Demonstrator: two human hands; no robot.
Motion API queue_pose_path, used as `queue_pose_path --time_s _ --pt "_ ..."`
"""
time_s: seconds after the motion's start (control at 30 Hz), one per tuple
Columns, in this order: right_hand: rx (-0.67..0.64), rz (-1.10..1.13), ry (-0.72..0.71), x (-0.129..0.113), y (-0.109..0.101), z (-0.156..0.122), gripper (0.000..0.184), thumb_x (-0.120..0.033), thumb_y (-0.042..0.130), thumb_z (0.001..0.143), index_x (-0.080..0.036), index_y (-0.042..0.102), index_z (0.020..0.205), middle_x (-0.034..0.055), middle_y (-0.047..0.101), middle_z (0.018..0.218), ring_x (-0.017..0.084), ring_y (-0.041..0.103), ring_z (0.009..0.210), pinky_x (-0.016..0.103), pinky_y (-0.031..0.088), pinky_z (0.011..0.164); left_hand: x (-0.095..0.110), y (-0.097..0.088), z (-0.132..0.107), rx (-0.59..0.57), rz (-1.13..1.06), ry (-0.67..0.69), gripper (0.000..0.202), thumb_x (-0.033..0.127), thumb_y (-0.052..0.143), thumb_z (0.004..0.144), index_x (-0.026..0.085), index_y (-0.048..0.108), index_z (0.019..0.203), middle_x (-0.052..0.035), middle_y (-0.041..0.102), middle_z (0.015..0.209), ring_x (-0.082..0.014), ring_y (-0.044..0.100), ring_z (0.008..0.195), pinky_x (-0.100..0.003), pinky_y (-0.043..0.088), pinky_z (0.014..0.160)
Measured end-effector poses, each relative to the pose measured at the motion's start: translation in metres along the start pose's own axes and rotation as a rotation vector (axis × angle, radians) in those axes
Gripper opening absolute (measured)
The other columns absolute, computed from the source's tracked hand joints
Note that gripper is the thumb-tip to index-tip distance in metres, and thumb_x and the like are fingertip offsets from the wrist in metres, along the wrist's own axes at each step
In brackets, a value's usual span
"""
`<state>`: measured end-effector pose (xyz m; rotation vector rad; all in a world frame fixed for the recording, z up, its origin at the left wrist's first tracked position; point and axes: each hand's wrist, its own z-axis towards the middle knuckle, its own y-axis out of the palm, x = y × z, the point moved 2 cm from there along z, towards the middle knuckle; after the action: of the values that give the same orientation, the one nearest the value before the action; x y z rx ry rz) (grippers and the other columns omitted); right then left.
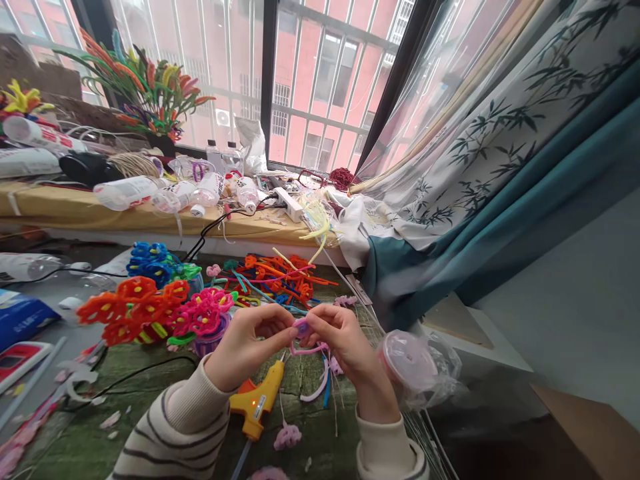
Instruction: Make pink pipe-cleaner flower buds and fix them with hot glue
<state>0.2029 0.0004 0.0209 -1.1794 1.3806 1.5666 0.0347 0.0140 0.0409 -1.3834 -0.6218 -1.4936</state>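
The left hand (247, 341) and right hand (340, 340) meet at the centre of the view, each grip closed in a pinch on a pink pipe-cleaner loop (301, 327), whose lower strand hangs toward 6 o'clock. Just below the hands, at 6 o'clock, a yellow-and-orange hot glue gun (257, 400) lies on the green desk mat (295, 393). A plastic-wrapped pink tub (410, 367) sits at 3 o'clock. At 10 o'clock, pink pipe-cleaner flowers (203, 313) stand in a purple pot (210, 340), beside orange pipe-cleaner flowers (133, 310). A tangle of orange pipe-cleaner stems (280, 277) lies at 12 o'clock.
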Motion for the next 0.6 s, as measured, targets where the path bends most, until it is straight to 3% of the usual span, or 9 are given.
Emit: queue_pose_path --time_s 0.6 --pt "-0.003 0.106 0.083 -0.0002 0.0027 -0.0005 0.033 -0.040 0.087 0.061 -0.012 0.070 0.068 0.0017 0.068 0.062 0.008 0.059 0.049 0.018 0.047 0.049 0.0017 -0.0006 -0.0015 -0.024 0.046 0.021 0.024 0.035 0.067 0.081 0.012 0.068 0.077 -0.0041 0.066 0.068 -0.0133 0.059 0.062 -0.021 0.048 0.055"
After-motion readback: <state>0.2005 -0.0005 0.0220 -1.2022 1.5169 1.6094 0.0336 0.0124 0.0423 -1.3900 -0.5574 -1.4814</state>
